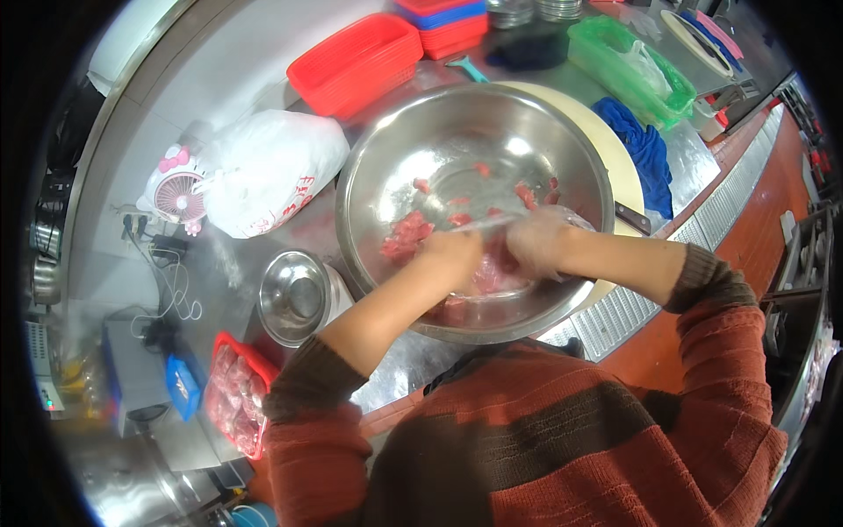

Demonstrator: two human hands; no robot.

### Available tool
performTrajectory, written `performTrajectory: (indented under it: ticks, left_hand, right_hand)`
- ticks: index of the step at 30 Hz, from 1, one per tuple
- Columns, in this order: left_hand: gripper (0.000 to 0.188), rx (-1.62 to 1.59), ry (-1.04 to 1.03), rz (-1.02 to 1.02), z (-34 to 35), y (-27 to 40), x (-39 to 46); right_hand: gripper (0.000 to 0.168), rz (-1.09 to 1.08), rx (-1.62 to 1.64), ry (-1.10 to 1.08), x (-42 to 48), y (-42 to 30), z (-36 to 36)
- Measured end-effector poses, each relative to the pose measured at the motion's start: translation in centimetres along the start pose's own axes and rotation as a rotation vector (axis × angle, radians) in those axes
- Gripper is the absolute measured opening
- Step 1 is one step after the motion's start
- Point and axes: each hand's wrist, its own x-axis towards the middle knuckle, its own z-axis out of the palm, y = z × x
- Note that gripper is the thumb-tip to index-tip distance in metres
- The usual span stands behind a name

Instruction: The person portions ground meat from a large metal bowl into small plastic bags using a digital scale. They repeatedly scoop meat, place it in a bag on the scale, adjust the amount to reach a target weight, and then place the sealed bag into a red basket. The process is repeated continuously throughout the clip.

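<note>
A wide stainless steel bowl [474,112] stands before me, with pieces of raw red meat [407,235] scattered inside. Low in the bowl, a clear plastic bag [495,271] with meat in it lies between my hands. My left hand [454,257] is bare and its fingers are curled on the bag's rim, which is stretched toward the other hand. Thin clear plastic covers my right hand [537,240], which is blurred by motion at the bag's right side. Its fingertips are hidden, so its grip is unclear.
Left of the bowl are a tied white plastic bag [276,171], a small steel bowl [294,298] and a red basket of bagged meat [236,395]. A round cutting board [625,172] lies under the big bowl, with a knife handle [632,219] protruding. Red baskets [355,62] stand behind.
</note>
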Motion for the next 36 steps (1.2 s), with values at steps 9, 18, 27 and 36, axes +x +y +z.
performTrajectory:
  ticks: [9,18,27,36]
  left_hand:
    - [0.058,-0.083,0.333,-0.081,-2.2,-2.0,1.9]
    - [0.043,-0.523,0.257,-0.144,0.4,-2.6,6.7]
    - [0.042,-2.496,0.182,0.103,-4.9,-7.4,0.3]
    - [0.038,-1.292,0.488,-0.255,-4.6,-10.8,-6.1]
  right_hand:
    - [0.023,0.132,-0.013,0.282,3.3,4.0,0.6]
    - [0.043,0.136,0.501,0.083,8.0,2.9,1.8]
    - [0.041,-0.157,0.959,0.296,0.4,4.0,-5.5]
    - [0.032,0.073,0.653,0.483,-0.2,5.8,-10.3]
